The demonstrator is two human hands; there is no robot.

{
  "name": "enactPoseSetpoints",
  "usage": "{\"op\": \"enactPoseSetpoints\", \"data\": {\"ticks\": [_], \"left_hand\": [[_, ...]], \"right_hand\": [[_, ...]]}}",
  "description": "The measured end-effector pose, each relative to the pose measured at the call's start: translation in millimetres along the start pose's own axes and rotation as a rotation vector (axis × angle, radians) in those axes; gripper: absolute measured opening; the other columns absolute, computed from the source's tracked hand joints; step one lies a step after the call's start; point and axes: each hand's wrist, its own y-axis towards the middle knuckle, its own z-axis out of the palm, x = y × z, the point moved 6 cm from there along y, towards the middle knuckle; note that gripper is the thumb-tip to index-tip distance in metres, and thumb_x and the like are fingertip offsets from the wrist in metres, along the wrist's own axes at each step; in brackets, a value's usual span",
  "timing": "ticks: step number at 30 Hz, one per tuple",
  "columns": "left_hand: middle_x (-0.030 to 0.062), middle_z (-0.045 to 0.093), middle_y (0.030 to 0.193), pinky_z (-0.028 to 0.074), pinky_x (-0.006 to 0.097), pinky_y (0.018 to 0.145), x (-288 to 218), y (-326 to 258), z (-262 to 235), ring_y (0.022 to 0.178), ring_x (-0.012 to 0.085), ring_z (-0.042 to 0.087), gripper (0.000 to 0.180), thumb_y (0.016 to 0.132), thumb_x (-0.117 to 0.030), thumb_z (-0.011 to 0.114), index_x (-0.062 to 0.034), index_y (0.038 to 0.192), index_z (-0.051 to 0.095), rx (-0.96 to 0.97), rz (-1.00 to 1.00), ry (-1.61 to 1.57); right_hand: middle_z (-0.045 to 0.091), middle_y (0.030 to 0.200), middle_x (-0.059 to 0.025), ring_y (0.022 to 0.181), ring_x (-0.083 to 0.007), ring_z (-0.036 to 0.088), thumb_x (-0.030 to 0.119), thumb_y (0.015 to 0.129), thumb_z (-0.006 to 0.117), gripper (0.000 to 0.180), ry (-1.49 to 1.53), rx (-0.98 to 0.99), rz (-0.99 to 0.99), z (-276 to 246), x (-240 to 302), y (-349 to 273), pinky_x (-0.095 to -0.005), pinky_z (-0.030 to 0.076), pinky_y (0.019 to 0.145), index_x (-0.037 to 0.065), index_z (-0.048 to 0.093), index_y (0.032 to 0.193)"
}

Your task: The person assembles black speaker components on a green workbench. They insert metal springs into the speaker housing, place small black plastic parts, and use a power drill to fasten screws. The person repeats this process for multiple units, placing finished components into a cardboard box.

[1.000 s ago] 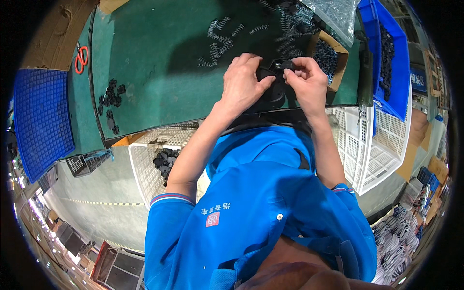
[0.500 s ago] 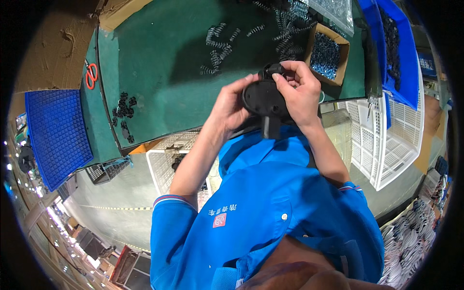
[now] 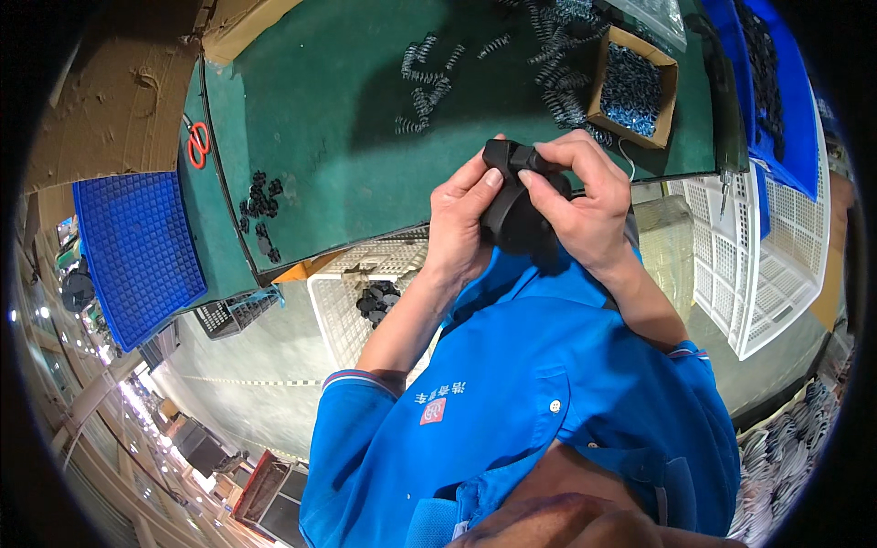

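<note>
Both my hands grip a black plastic part [image 3: 521, 215] just off the near edge of the green worktable [image 3: 338, 173]. It has a rounded body and a narrower block at its top. My left hand [image 3: 461, 219] is closed on its left side, thumb lying along the upper edge. At the upper right, my right hand [image 3: 589, 201] pinches the narrow block between thumb and fingers. Whether a smaller piece sits in that pinch is hidden. Loose metal coil springs [image 3: 425, 87] lie on the table beyond my hands. A cardboard box [image 3: 670, 96] of small shiny metal pieces stands to the right.
Red-handled scissors [image 3: 198, 144] and small black parts [image 3: 260, 201] lie at the table's left. A blue tray [image 3: 137, 247] leans there. Blue bins [image 3: 799, 137] and white crates [image 3: 731, 274] stand at the right. Another white crate [image 3: 333, 310] with black parts sits below the table edge.
The black part has been turned: its flat round face and downward stub no longer show, and its side faces up. My left thumb now lies over its top edge. The view has shifted slightly.
</note>
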Motion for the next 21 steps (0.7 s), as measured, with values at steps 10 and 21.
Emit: {"op": "enactPoseSetpoints", "data": {"ticks": [10, 21], "left_hand": [[0.0092, 0.065, 0.116, 0.052, 0.030, 0.090, -4.2, -1.2, -3.8, 0.100, 0.0156, 0.063, 0.047, 0.090, -0.004, 0.065, 0.0015, 0.135, 0.053, 0.027, -0.005, 0.121], [0.0099, 0.066, 0.112, 0.053, 0.030, 0.087, -18.8, -3.8, 8.0, 0.098, 0.0154, 0.063, 0.046, 0.091, -0.012, 0.067, 0.0036, 0.133, 0.054, 0.115, -0.004, 0.177]], "right_hand": [[0.063, 0.081, -0.0107, 0.073, -0.0184, 0.063, -0.003, 0.073, 0.073, 0.019, 0.173, -0.033, 0.104, -4.1, -11.4, -6.7, -0.0282, 0.050, 0.066, -0.004, 0.063, 0.089], [0.064, 0.082, -0.0107, 0.075, -0.0195, 0.063, -0.004, 0.071, 0.074, 0.021, 0.215, -0.071, 0.029, -5.1, -7.0, -10.8, -0.0278, 0.050, 0.069, -0.004, 0.065, 0.090]]}}
